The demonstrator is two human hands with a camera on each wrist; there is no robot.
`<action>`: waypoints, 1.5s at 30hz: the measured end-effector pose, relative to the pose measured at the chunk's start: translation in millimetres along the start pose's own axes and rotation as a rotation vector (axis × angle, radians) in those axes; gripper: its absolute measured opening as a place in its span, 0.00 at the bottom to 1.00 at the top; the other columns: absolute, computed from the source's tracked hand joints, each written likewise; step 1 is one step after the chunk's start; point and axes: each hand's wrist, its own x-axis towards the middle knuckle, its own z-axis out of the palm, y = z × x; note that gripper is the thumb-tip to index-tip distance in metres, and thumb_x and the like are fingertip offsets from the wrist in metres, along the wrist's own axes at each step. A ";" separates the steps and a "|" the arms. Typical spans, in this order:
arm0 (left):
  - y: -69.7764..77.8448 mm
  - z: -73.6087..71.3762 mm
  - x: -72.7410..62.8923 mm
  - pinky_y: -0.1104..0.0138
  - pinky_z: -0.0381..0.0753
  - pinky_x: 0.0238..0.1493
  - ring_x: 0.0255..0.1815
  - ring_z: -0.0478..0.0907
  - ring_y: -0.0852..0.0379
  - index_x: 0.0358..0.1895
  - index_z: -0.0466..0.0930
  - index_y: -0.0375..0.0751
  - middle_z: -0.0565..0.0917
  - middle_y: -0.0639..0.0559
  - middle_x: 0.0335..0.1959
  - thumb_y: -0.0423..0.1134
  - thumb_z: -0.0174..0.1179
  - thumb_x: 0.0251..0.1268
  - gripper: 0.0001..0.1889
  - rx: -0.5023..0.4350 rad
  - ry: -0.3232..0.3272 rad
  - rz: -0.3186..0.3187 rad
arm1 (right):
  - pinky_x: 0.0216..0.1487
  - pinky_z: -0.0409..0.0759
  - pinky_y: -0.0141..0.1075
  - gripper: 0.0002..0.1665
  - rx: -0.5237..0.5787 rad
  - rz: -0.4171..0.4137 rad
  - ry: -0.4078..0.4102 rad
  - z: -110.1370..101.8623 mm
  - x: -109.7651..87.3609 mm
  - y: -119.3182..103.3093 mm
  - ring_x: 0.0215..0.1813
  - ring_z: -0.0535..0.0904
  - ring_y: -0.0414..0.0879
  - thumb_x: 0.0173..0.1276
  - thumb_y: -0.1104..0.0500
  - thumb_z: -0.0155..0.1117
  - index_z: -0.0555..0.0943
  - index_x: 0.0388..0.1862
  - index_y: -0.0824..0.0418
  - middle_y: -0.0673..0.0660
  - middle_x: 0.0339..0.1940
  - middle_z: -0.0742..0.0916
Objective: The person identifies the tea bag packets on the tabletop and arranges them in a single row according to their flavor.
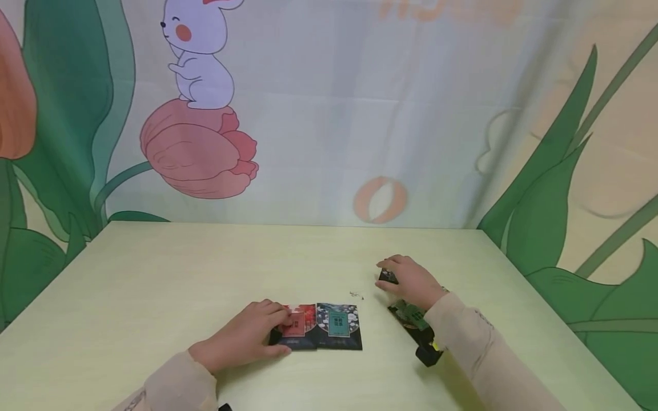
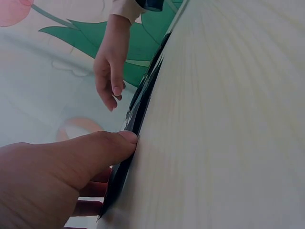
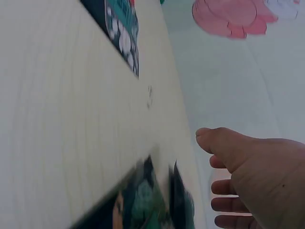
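In the head view a red and black packet [image 1: 300, 328] lies flat, its left part under my left hand [image 1: 252, 334]. That hand holds it at the left end, thumb [image 2: 114, 148] on the near edge and fingers on the far side. Touching it on the right is a teal and black packet [image 1: 339, 326] with white flowers. My right hand [image 1: 411, 279] hovers over the table, thumb apart from its loosely bent fingers, nothing visibly gripped. Below its wrist lie green and dark packets [image 1: 409, 315], partly hidden by the sleeve. Between thumb and fingers shows a dark, flower-printed patch [image 1: 388, 276].
Small dark marks [image 1: 356, 295] show on the pale table [image 1: 205, 257] between the hands. A printed cloth [image 1: 319, 142] with a rabbit and tulips hangs behind the far edge. A black block [image 1: 428, 355] sits by the right sleeve.
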 end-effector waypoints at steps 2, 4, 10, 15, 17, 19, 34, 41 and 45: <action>0.3 0.9 0.2 0.55 0.74 0.59 0.52 0.74 0.55 0.50 0.80 0.46 0.81 0.53 0.50 0.55 0.67 0.55 0.23 -0.004 -0.004 0.000 | 0.64 0.72 0.56 0.33 0.018 0.027 -0.018 2.3 2.4 9.8 0.67 0.70 0.62 0.69 0.44 0.59 0.71 0.67 0.61 0.65 0.65 0.75; 0.7 1.6 0.2 0.55 0.74 0.59 0.52 0.74 0.56 0.50 0.80 0.46 0.81 0.53 0.50 0.55 0.67 0.55 0.23 -0.008 -0.007 0.001 | 0.64 0.71 0.57 0.34 0.029 0.052 -0.031 5.0 4.1 18.1 0.67 0.69 0.63 0.69 0.44 0.59 0.70 0.68 0.60 0.66 0.66 0.74; 1.9 2.2 0.1 0.55 0.74 0.59 0.52 0.74 0.56 0.50 0.80 0.46 0.81 0.53 0.50 0.55 0.67 0.55 0.23 -0.012 -0.014 -0.003 | 0.65 0.69 0.58 0.37 0.037 0.104 -0.072 9.3 6.6 30.9 0.68 0.66 0.66 0.69 0.42 0.59 0.67 0.70 0.60 0.69 0.68 0.71; 2.5 2.0 0.6 0.54 0.74 0.60 0.54 0.74 0.54 0.50 0.80 0.46 0.81 0.52 0.52 0.55 0.66 0.55 0.23 -0.022 -0.011 -0.001 | 0.65 0.68 0.60 0.37 0.029 0.132 -0.099 11.0 8.1 35.7 0.69 0.65 0.68 0.69 0.43 0.58 0.66 0.71 0.61 0.71 0.69 0.70; 2.4 2.2 1.0 0.54 0.73 0.60 0.55 0.74 0.54 0.51 0.80 0.45 0.81 0.52 0.53 0.55 0.66 0.56 0.24 -0.019 -0.015 0.000 | 0.66 0.67 0.60 0.37 0.016 0.145 -0.107 12.6 8.3 38.0 0.69 0.65 0.68 0.70 0.43 0.57 0.66 0.71 0.60 0.71 0.69 0.69; 2.3 2.2 1.3 0.54 0.73 0.61 0.55 0.74 0.54 0.52 0.79 0.45 0.81 0.52 0.53 0.56 0.66 0.56 0.25 -0.015 -0.021 0.000 | 0.66 0.67 0.60 0.37 0.004 0.148 -0.112 13.6 8.4 39.8 0.69 0.65 0.68 0.70 0.43 0.57 0.66 0.71 0.61 0.71 0.69 0.70; 0.1 -0.1 1.5 0.55 0.73 0.61 0.55 0.73 0.54 0.53 0.80 0.45 0.81 0.52 0.53 0.56 0.67 0.55 0.26 -0.016 -0.030 -0.011 | 0.65 0.68 0.59 0.35 0.011 0.113 -0.167 9.7 14.4 35.1 0.68 0.67 0.67 0.71 0.44 0.56 0.67 0.70 0.61 0.71 0.69 0.70; -1.8 0.5 0.7 0.55 0.74 0.61 0.55 0.74 0.54 0.52 0.80 0.45 0.81 0.53 0.52 0.56 0.67 0.55 0.25 -0.023 -0.017 -0.014 | 0.67 0.68 0.58 0.36 -0.020 0.094 -0.202 8.3 22.6 24.8 0.69 0.67 0.65 0.71 0.43 0.56 0.67 0.70 0.61 0.70 0.69 0.70; -2.3 0.5 0.0 0.55 0.73 0.61 0.55 0.74 0.54 0.53 0.79 0.45 0.81 0.52 0.53 0.56 0.67 0.55 0.26 -0.026 -0.020 -0.017 | 0.67 0.68 0.57 0.36 -0.056 0.077 -0.216 11.2 26.9 18.4 0.69 0.68 0.65 0.71 0.42 0.55 0.67 0.71 0.61 0.69 0.69 0.71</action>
